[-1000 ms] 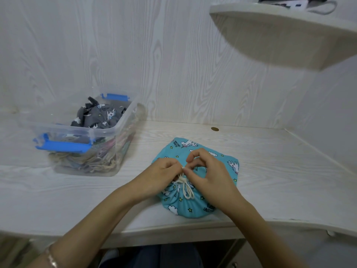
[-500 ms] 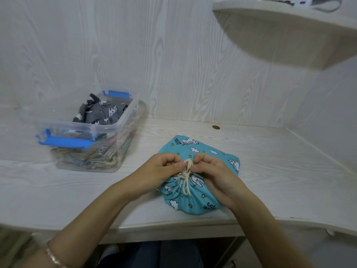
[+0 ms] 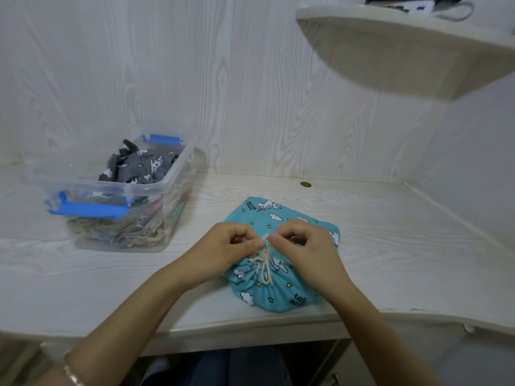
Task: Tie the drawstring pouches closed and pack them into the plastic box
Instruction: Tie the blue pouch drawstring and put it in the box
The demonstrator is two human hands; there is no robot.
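A turquoise drawstring pouch (image 3: 281, 218) with unicorn print lies on the white desk near its front edge, its mouth gathered toward me. A cream drawstring (image 3: 266, 270) runs up from the gathered mouth. My left hand (image 3: 223, 252) and my right hand (image 3: 306, 249) meet over the pouch, and each pinches the cord between thumb and fingers. The clear plastic box (image 3: 164, 188) with blue latches stands to the left. A grey printed pouch (image 3: 139, 167) lies in it on top of other fabric.
The white desk (image 3: 390, 246) runs right to a side wall. A small brass disc (image 3: 305, 184) sits by the back wall. A rounded shelf (image 3: 404, 48) overhangs the upper right. The box's near blue latch (image 3: 86, 208) juts toward me.
Both hands kept working the cord at the pouch's mouth. They dropped lower onto it, then rose slightly with the cord drawn up between the fingertips. The pouch stayed in place.
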